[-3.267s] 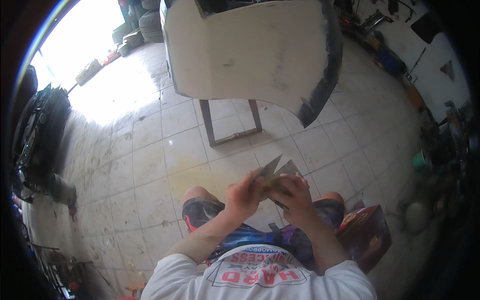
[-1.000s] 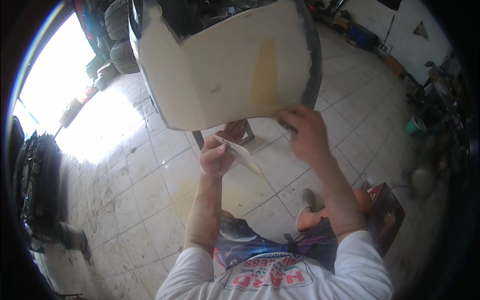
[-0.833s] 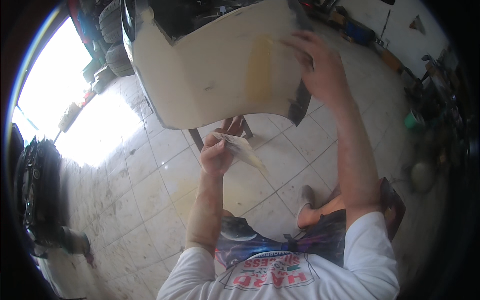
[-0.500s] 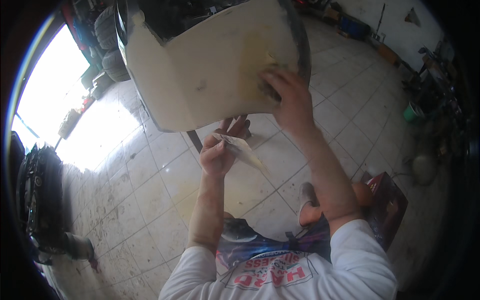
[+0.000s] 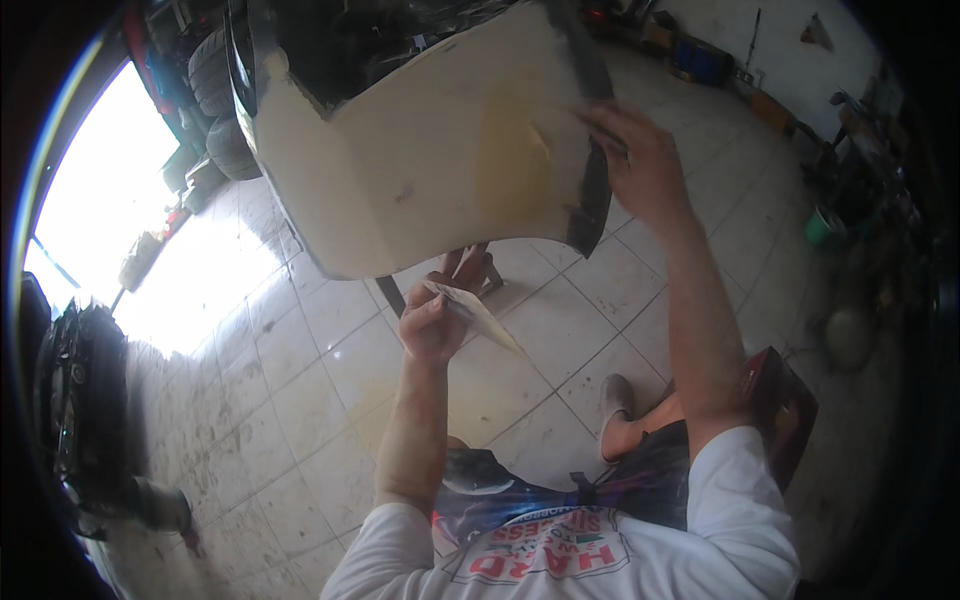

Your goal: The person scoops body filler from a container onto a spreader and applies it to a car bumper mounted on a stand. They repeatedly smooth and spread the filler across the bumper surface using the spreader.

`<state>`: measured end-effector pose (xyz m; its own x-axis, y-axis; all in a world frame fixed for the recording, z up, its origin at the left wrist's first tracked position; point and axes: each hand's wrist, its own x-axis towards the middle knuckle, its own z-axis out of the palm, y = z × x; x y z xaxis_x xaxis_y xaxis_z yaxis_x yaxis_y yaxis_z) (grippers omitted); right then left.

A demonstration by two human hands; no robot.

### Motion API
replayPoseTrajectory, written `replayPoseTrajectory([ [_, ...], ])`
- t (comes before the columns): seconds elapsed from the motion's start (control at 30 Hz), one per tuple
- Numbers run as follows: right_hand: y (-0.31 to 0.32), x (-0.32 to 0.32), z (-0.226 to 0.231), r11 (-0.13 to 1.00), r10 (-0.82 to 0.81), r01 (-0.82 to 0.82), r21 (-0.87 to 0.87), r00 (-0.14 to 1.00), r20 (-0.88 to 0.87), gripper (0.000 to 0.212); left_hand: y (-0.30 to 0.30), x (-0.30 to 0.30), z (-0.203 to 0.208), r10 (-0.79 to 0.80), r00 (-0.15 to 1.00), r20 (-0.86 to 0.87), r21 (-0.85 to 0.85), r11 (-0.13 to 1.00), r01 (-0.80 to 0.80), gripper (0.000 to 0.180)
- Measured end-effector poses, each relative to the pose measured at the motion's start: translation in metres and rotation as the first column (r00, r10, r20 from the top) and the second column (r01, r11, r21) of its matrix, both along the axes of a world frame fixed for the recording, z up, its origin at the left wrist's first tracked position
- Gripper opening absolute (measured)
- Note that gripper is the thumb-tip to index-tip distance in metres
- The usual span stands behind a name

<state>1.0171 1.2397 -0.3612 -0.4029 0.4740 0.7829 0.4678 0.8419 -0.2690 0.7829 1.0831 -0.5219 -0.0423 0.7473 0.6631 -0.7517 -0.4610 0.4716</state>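
Note:
A large curved car body panel [image 5: 380,165], coated in pale beige with dark edges, stands before me. A yellowish filler patch [image 5: 512,155] covers part of its right side. My left hand [image 5: 435,320] grips a thin pale sheet [image 5: 480,315], which slants down to the right. Some of that hand's fingers reach up to the panel's lower edge. At the panel's dark right edge is my right hand [image 5: 645,165], its fingers bent together toward the surface. Something dark shows under those fingers, but I cannot make out what it is.
Tyres [image 5: 225,145] are stacked behind the panel at left. Dark car parts [image 5: 85,390] stand along the left side. A dark red box [image 5: 790,410] is beside my right leg. A green container [image 5: 824,227] and clutter line the right. The floor is tiled.
My right hand has moved right, off the yellow patch to the panel's right edge, uncovering the patch. The panel's lower edge sits slightly lower in view. My left hand still holds the sheet.

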Motion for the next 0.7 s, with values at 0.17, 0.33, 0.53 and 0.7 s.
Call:
replayPoseTrajectory([
  [0.17, 0.054, -0.031, 0.047, 0.972, 0.141, -0.151, 0.179, 0.988, 0.068, 0.048, -0.002, 0.006, -0.001, 0.001, 0.999, 0.033, 0.000, 1.000, -0.001, 0.020],
  [0.33, 0.023, -0.023, -0.018, 0.989, 0.042, -0.061, 0.137, 0.989, 0.139, 0.049, 0.000, 0.004, -0.002, -0.004, 1.000, 0.023, 0.006, 1.000, 0.004, 0.020],
  [0.53, -0.053, -0.016, -0.136, 0.998, 0.035, -0.040, 0.049, 0.994, 0.106, 0.059, 0.000, 0.001, -0.003, -0.009, 0.999, 0.034, 0.019, 1.000, 0.008, 0.022],
  [0.7, -0.067, 0.002, -0.111, 1.000, -0.009, 0.009, -0.022, 1.000, 0.009, 0.063, -0.001, -0.004, 0.003, 0.018, 0.998, -0.055, 0.027, 0.999, -0.017, 0.023],
])
